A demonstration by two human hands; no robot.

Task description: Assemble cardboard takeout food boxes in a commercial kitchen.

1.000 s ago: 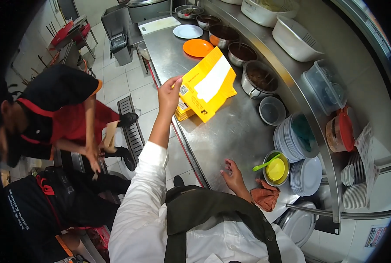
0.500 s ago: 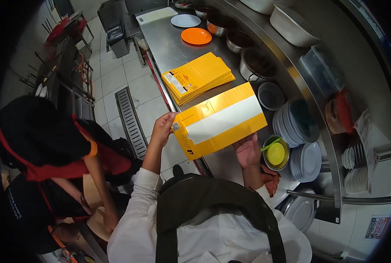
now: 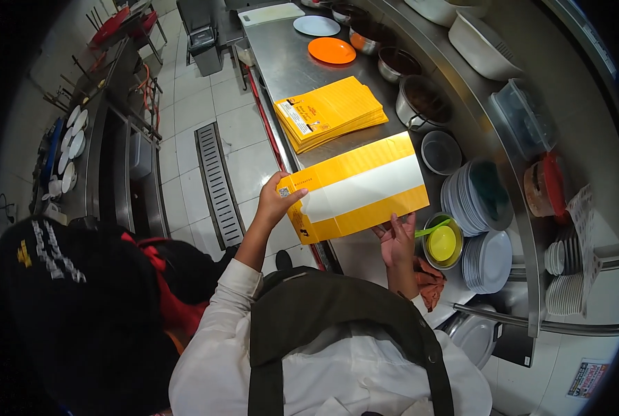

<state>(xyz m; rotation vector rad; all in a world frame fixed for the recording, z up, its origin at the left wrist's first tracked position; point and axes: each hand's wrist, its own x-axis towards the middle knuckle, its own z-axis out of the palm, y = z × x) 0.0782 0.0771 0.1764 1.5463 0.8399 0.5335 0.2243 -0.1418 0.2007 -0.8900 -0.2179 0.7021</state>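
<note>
A flattened piece of yellow packaging point(image 3: 354, 161) with a long white panel is held tilted over the counter's near edge. Whether it is a bag or a box I cannot tell. My left hand point(image 3: 280, 199) grips its left end, thumb on top, fingers behind. My right hand point(image 3: 397, 243) is palm up at its lower right edge, fingers apart, with fingertips at or partly under that edge. Just beyond lies a stack of similar yellow packaging point(image 3: 334, 111). Beside my right hand sits a metal bowl point(image 3: 427, 260) holding a yellow bowl point(image 3: 442, 243) and a green-handled utensil point(image 3: 431, 231).
Plate stacks point(image 3: 486, 262) and a grey container point(image 3: 441, 152) stand to the right, below a metal shelf point(image 3: 493, 114). Pots point(image 3: 420, 104), an orange plate point(image 3: 332, 50) and a white plate point(image 3: 316, 26) are farther back. A co-worker in a black cap point(image 3: 53, 277) is close on my left.
The view has shifted, so the counter sits farther right. My right hand's fingers have drawn up to the packaging's lower edge. The co-worker has moved nearer, their hands no longer showing.
</note>
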